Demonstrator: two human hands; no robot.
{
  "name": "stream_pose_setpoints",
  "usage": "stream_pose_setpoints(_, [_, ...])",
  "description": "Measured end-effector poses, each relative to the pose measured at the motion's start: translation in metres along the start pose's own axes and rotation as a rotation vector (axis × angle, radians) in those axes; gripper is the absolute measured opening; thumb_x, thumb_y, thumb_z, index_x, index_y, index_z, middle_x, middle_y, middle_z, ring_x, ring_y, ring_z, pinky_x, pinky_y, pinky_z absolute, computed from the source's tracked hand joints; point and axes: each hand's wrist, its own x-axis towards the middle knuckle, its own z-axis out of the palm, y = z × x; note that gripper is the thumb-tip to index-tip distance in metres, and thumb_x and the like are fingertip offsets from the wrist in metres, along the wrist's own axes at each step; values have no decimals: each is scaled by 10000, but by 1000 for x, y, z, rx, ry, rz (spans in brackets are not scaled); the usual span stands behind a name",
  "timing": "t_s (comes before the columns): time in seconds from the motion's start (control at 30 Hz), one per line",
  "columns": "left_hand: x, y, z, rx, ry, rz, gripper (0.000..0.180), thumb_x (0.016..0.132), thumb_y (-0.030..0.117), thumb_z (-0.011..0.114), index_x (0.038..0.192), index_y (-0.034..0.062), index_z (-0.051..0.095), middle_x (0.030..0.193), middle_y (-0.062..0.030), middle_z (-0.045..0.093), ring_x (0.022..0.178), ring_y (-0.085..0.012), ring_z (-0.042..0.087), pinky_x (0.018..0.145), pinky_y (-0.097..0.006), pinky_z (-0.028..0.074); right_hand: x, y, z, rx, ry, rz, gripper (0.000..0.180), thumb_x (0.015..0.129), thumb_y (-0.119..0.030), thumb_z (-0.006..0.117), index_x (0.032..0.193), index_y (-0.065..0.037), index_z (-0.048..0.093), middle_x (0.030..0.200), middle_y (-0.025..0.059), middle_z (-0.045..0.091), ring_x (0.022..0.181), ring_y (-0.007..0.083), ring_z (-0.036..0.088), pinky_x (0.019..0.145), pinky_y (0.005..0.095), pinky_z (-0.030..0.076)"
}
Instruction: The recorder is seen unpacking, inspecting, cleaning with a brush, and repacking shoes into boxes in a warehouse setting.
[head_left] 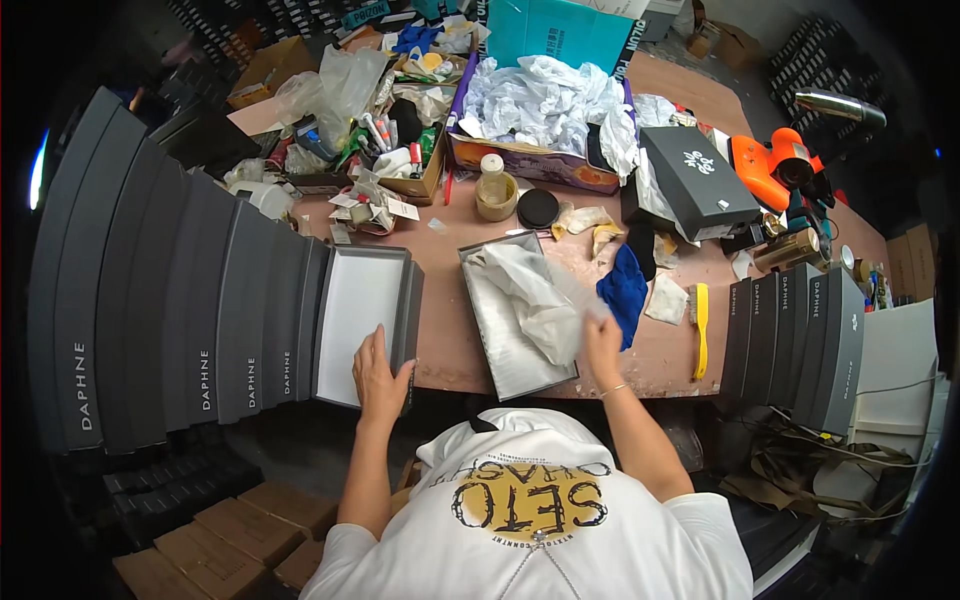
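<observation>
In front of me an open grey shoebox (503,372) stands at a slant, with crumpled white tissue paper (535,300) inside and spilling over its right side. My right hand (601,348) is at that side, closed on the edge of the tissue paper; the paper there is a little blurred. To the left lies a second shallow grey box part with a white inside (362,290). Over its near end is my left hand (378,383), thumb and fingers apart, holding nothing. A blue cloth (624,290) lies just beyond my right hand.
Stacked grey shoeboxes (170,310) line the left, with a shorter stack (795,345) at right. A yellow-handled brush (702,335) and a glue jar (495,195) sit on the table. Behind are a carton of crumpled paper (545,105), a dark shoebox (695,180) and an orange tool (760,170).
</observation>
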Motion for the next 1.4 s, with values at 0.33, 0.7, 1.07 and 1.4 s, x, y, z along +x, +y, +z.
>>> stream_pose_setpoints(0.33, [-6, 93, 108, -145, -576, 499, 435, 746, 259, 726, 1118, 64, 615, 1212, -145, 536, 1247, -308, 420, 1064, -604, 175, -20, -106, 19, 51, -660, -482, 376, 882, -118, 577, 1225, 25, 521, 1126, 248, 598, 1102, 341, 568, 918, 384, 462])
stream_pose_setpoints(0.7, [-11, 82, 99, -632, -388, 64, 482, 782, 307, 724, 1162, 41, 592, 1271, -152, 501, 1281, -295, 394, 1061, -541, 270, 63, -54, 80, -307, -522, -456, 749, 763, -54, 624, 1384, 77, 227, 916, 243, 643, 826, 373, 639, 730, 433, 501])
stream_pose_setpoints(1.07, [12, 84, 73, -1681, -682, -686, 405, 888, 187, 551, 1252, 11, 522, 1151, -88, 611, 1017, -173, 607, 885, -309, 488, -45, -156, -77, 22, -353, -647, 469, 751, -150, 739, 1152, 15, 561, 1045, 160, 580, 969, 282, 581, 816, 337, 468])
stream_pose_setpoints(1.4, [15, 71, 22, -1129, -1086, -142, 475, 882, 232, 659, 1282, 21, 514, 1160, -64, 606, 1032, -150, 578, 942, -294, 435, -65, -132, -135, 119, -702, -294, 559, 850, -429, 586, 1191, 13, 561, 1058, 132, 641, 972, 218, 607, 864, 332, 460])
